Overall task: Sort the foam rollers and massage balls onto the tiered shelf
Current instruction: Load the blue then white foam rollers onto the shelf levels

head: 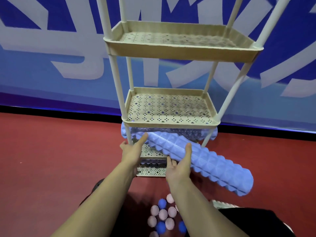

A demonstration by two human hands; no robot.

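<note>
A beige tiered shelf [171, 124] with perforated trays stands on the red floor against a blue banner. I hold a long light-blue ridged foam roller [210, 161] slanted across the shelf's lower front. My right hand [179, 165] grips it near the middle from below, thumb on top. My left hand [132, 151] touches the roller's upper left end with straight fingers, beside the shelf's left post. Another blue roller [125, 131] lies across the lower tier, its ends sticking out on both sides. Several pink and blue spiky massage balls [162, 215] lie on the floor between my arms.
The two upper trays [184, 53] hold nothing. A dark blue textured thing [153, 161] shows through the bottom tray. The blue and white banner [51, 48] closes off the back. Dark clothing [253, 221] is at the lower right, a black object [97, 185] at the left.
</note>
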